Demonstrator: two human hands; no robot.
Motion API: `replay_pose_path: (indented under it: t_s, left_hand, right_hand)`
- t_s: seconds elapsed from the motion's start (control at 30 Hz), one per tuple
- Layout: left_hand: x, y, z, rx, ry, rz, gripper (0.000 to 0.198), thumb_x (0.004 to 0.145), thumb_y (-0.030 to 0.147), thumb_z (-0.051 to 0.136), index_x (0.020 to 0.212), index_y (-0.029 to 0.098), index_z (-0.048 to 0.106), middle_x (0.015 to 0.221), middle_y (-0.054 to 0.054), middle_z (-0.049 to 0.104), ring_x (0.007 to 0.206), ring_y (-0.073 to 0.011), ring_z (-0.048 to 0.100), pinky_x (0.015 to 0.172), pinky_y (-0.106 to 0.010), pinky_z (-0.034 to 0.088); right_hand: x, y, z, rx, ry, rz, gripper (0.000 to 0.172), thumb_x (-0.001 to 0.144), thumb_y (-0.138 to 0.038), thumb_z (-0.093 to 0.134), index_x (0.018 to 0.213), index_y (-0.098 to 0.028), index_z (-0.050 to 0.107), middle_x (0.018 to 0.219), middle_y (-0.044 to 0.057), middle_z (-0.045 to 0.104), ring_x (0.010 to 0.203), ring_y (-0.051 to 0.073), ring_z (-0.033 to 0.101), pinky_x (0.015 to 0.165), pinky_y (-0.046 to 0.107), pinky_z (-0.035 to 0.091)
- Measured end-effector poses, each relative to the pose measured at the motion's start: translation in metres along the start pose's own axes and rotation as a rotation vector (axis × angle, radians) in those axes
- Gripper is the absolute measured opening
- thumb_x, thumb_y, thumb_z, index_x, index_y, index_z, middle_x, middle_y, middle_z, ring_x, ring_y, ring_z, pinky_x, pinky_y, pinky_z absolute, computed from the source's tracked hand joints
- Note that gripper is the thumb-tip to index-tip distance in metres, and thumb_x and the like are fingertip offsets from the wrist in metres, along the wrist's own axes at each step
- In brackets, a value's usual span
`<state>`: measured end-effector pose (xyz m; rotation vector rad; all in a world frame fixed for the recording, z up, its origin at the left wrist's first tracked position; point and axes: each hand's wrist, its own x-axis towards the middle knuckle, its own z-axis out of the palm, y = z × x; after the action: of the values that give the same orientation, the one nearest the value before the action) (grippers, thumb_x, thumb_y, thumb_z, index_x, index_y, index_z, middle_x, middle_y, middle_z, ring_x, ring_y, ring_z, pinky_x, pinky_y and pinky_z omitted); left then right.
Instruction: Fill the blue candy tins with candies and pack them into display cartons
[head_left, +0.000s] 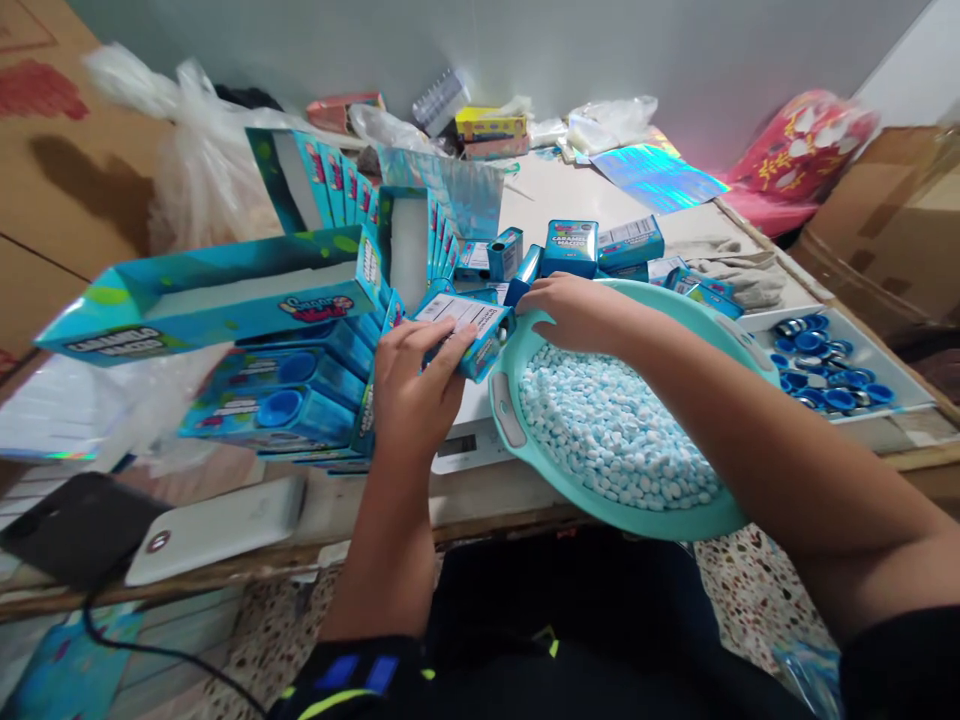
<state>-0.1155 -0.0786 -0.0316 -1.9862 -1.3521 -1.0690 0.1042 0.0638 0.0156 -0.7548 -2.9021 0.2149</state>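
Observation:
My left hand (420, 380) is wrapped round a small blue candy tin (484, 345), which lies tilted beside the rim of the turquoise basin (506, 375). White and pale blue candies (607, 425) fill the basin's bottom. My right hand (574, 310) reaches across the basin, its fingers closed on a dark blue piece (519, 290) at the tin's open end. What that piece is stays partly hidden by the fingers. Left of my left hand stand several blue tins with round blue caps (281, 407).
An open blue display carton (210, 300) rests over the tins on the left. Loose tins (571, 247) lie behind the basin. A white tray (911, 395) of blue caps stands right. A white phone or power bank (217, 530) lies at the front edge, beside a black cable.

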Motion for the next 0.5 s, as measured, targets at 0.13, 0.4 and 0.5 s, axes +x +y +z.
replay_pose_path:
  t_s: [0.13, 0.4, 0.5]
  left_hand:
    - [-0.003, -0.004, 0.003, 0.027, -0.079, -0.013, 0.045, 0.096, 0.018, 0.055, 0.135, 0.038, 0.065, 0.127, -0.002, 0.069, 0.125, -0.0174, 0.056, 0.119, -0.039, 0.045]
    - [-0.001, 0.004, 0.004, -0.064, -0.090, -0.156, 0.041, 0.093, 0.024, 0.061, 0.132, 0.033, 0.067, 0.128, -0.004, 0.069, 0.125, -0.0188, 0.059, 0.120, -0.040, 0.045]
    - [0.001, 0.009, 0.004, -0.148, -0.106, -0.338, 0.042, 0.089, 0.033, 0.068, 0.131, 0.027, 0.066, 0.129, -0.007, 0.069, 0.124, -0.0197, 0.061, 0.117, -0.039, 0.049]
  right_hand:
    - [0.000, -0.002, -0.003, -0.005, -0.019, 0.010, 0.039, 0.089, -0.009, 0.060, 0.126, -0.014, 0.073, 0.126, 0.014, 0.069, 0.119, 0.029, 0.062, 0.107, 0.042, 0.042]
    - [-0.001, -0.001, -0.005, 0.007, -0.026, 0.014, 0.044, 0.089, -0.012, 0.059, 0.131, -0.016, 0.070, 0.129, 0.013, 0.068, 0.119, 0.030, 0.061, 0.107, 0.042, 0.042]
    - [-0.001, 0.001, -0.004, 0.008, -0.027, 0.017, 0.044, 0.090, -0.013, 0.058, 0.132, -0.017, 0.070, 0.129, 0.013, 0.068, 0.118, 0.029, 0.061, 0.107, 0.042, 0.042]
